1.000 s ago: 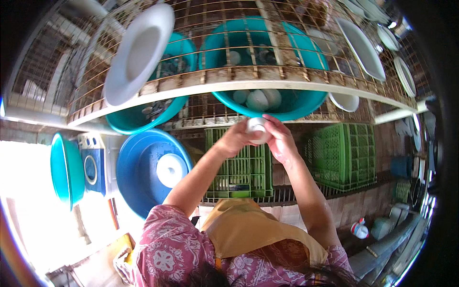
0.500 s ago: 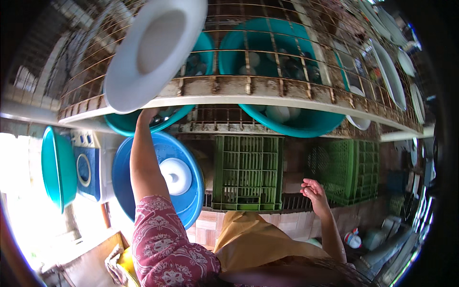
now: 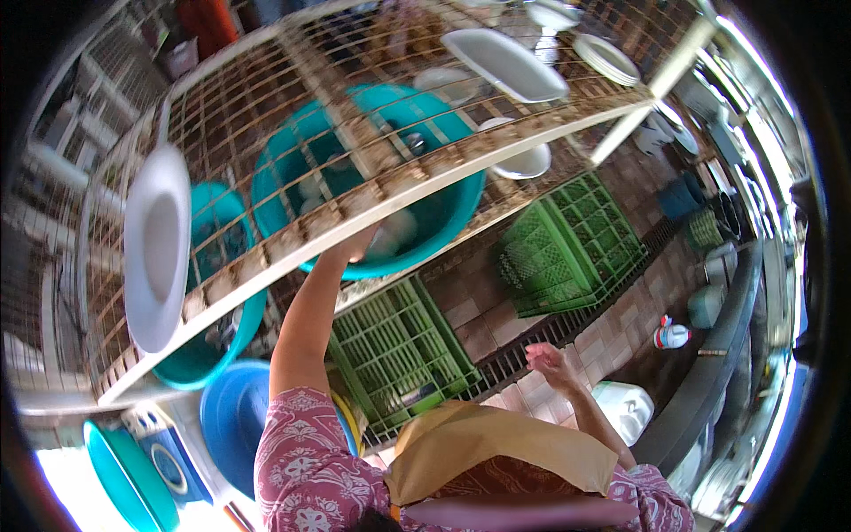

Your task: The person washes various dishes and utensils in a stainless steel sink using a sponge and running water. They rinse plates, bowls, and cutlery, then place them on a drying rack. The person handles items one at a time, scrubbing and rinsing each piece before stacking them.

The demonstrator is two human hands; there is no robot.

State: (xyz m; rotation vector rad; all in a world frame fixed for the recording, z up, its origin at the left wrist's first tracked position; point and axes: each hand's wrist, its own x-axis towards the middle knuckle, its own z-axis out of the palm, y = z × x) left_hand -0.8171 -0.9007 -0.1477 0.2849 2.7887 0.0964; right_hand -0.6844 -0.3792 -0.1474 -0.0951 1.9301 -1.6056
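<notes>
My left hand [image 3: 359, 244] reaches under the front rail of the upper wire rack into a large teal basin [image 3: 465, 213]. Its fingers are partly hidden by the rail, beside a pale rounded thing [image 3: 394, 232] whose kind I cannot make out. Several other pale and shiny things in that basin are blurred behind the mesh. My right hand [image 3: 550, 363] hangs in the air over the floor, fingers loosely bent and apart, holding nothing. Closest below it is a dark floor grate [image 3: 501, 368].
The rusty wire rack [image 3: 257, 84] carries a long white dish [image 3: 160, 248], a white tray [image 3: 505, 64] and stacked plates [image 3: 606, 58]. Green crates [image 3: 576, 244] stand on the floor beneath. A smaller teal basin [image 3: 199, 368] and a blue tub [image 3: 235, 426] are at left; a white jug [image 3: 625, 410] is at right.
My view has turned and shifted right. My left hand has moved from the left teal basin to the larger one. The white lidlike thing in the blue tub is out of sight now.
</notes>
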